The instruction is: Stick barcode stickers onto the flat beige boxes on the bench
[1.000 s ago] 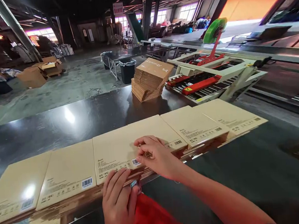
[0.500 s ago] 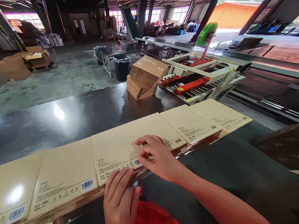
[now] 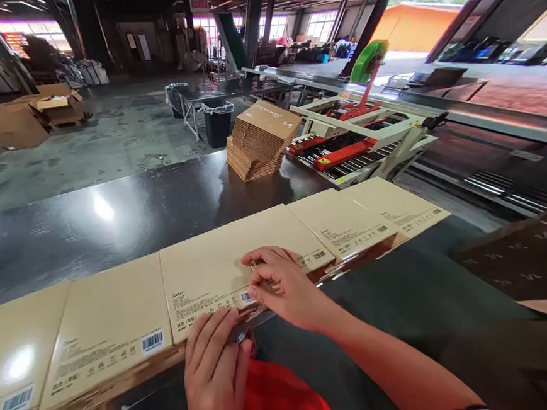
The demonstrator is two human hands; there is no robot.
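Observation:
Flat cream-coloured boxes (image 3: 114,293) lie side by side in a long row, with printed text and barcode labels along their near edges. My left hand (image 3: 215,367) rests its stretched fingers on the front edge of a middle box (image 3: 198,271). Beside its thumb is a small reddish, shiny thing (image 3: 250,342), mostly hidden. My right hand (image 3: 282,286) is over the same part of the row, close to a barcode label, with curved fingers and a gap between thumb and forefinger. Whether something thin is at its fingertips I cannot make out.
A stack of flattened brown cartons (image 3: 261,139) stands on the dark table (image 3: 127,210) beyond the row. Behind it to the right is a roller machine (image 3: 363,138) with a green tape roll (image 3: 369,61). Brown printed cardboard (image 3: 524,261) lies at the right; black bins (image 3: 218,124) stand farther back.
The whole view has shifted slightly, so boxes and background sit a little farther left. Both hands keep nearly the same place and pose on the boxes.

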